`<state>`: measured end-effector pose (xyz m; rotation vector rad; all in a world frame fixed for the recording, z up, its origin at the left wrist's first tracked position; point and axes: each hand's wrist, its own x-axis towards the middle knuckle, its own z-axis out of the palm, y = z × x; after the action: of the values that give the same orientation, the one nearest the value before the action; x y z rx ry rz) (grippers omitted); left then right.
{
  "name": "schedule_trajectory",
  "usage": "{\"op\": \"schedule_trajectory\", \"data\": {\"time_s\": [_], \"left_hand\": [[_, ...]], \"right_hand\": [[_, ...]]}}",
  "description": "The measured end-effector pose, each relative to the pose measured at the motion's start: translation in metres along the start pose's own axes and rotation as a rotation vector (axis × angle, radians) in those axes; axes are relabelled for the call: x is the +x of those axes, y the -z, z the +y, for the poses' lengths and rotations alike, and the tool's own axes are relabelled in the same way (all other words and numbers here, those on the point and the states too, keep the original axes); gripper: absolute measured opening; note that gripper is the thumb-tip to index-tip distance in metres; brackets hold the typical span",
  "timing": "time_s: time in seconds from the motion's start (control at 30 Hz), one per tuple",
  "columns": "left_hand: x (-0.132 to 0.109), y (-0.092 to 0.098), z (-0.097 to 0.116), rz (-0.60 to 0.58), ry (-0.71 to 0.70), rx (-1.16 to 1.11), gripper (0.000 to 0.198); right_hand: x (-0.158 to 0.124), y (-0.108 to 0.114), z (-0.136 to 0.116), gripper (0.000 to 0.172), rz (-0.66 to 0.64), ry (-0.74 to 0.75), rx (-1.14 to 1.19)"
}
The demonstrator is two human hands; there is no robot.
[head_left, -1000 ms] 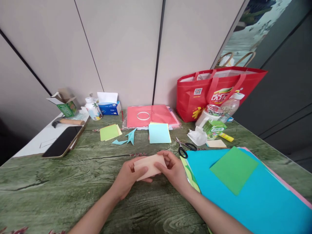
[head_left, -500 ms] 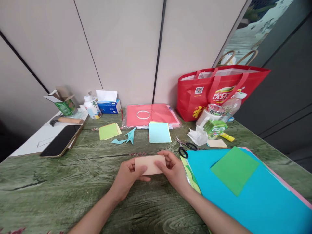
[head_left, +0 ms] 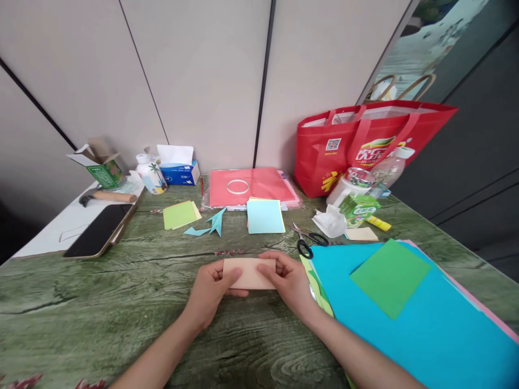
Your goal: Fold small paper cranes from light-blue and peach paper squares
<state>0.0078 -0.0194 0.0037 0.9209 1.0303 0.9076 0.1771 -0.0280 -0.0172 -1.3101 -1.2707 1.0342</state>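
Observation:
A pale peach piece of paper, rectangular and apparently folded, is held level between my two hands above the green wood-grain table. My left hand grips its left end, thumb on top and fingers behind and below. At the right end my right hand pinches it, the thumb pressed on the face and fingers curled behind the top edge. Beyond the hands lie a blue origami figure and a stack of light blue square paper. Black-handled scissors lie just past my right hand.
Large blue sheets with a green square on top cover the right side. Green-yellow squares, a phone and a hammer are left. A red bag, a bottle and a tissue box stand behind.
The view has shifted slightly. Both hands keep hold of the peach paper; my left thumb lies slightly further left, and the paper's lower edge looks more level.

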Motion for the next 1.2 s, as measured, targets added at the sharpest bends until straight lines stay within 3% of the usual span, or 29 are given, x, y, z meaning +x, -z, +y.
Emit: {"op": "schedule_trajectory", "data": {"time_s": [0.67, 0.9, 1.2], "left_hand": [[-0.005, -0.004, 0.006, -0.004, 0.011, 0.000, 0.024], [-0.003, -0.001, 0.004, 0.136, -0.045, 0.007, 0.029], [-0.006, -0.004, 0.008, 0.145, -0.050, -0.056, 0.036]], "right_hand": [[-0.006, 0.005, -0.011, 0.023, 0.016, -0.063, 0.009], [-0.006, 0.006, -0.011, 0.022, 0.014, -0.048, -0.026], [-0.007, 0.006, -0.012, 0.022, 0.020, -0.044, -0.048]]}}
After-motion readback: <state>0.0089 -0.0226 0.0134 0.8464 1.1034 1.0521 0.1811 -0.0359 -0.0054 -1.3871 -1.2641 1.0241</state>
